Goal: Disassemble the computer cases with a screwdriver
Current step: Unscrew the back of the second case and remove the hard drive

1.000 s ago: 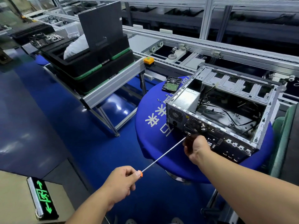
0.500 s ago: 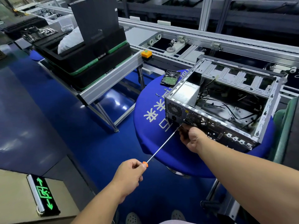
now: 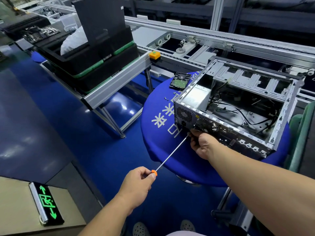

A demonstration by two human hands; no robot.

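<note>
Two bare hands work one long screwdriver [image 3: 172,152] against the back of an open computer case [image 3: 238,106]; the case lies on its side on a round table [image 3: 153,133] covered in blue cloth, filling the table's right half and reaching toward its far edge. Its sheet-metal frame looks stiff and fairly heavy, with thin stamped edges that could be sharp, so it is probably best held by the solid outer corners and not by the loose black cables inside. The screwdriver is judged light and rigid, its thin steel shaft long enough to wobble unless steadied near the tip.

The left hand [image 3: 138,186] reaches forward from the bottom of the view, fingers curled around the handle, only an orange collar showing beyond the thumb; the right hand [image 3: 203,144] stretches out on a straight arm, its fingertips pinching the shaft right at the tip, where it meets the lower left corner of the case's rear panel, beside a round fan grille. Whether the tip sits in a screw head is too small to tell.

A bare hard drive [image 3: 180,80] lies near the table's far edge; a few loose screws [image 3: 167,97] lie just beside the case's far left corner.
</note>
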